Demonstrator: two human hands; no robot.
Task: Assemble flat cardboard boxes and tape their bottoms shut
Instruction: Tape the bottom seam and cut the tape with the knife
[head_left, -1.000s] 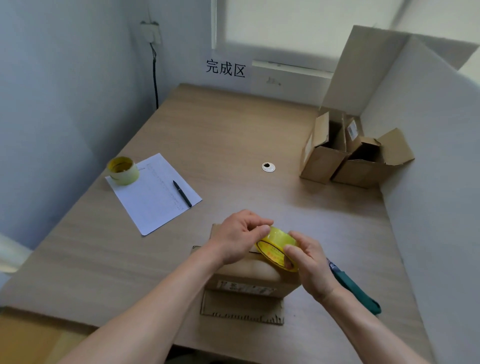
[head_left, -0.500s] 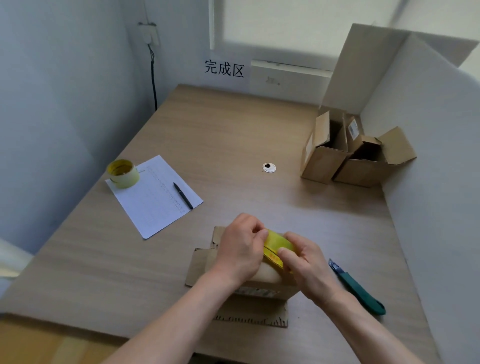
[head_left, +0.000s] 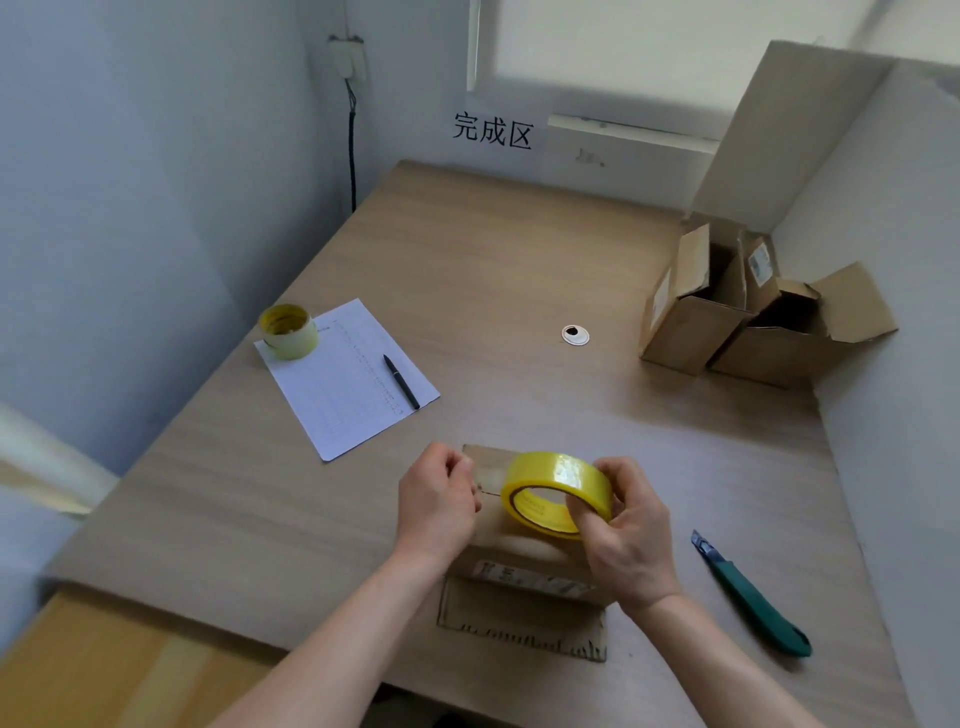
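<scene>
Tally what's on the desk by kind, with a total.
Tape rolls: 2, one in the right hand, one on the paper
Cardboard boxes: 3
Paper sheets: 1
Pens: 1
Utility knives: 1
Total: 8

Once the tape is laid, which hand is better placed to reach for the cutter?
Right, probably. The cutter lies on the table just outside the right hand, though that hand holds the tape roll; the left hand would have to cross over.

My yellow tape roll (head_left: 558, 491) hovers tilted over the brown cardboard box (head_left: 524, 561) standing near the table's front edge.
</scene>
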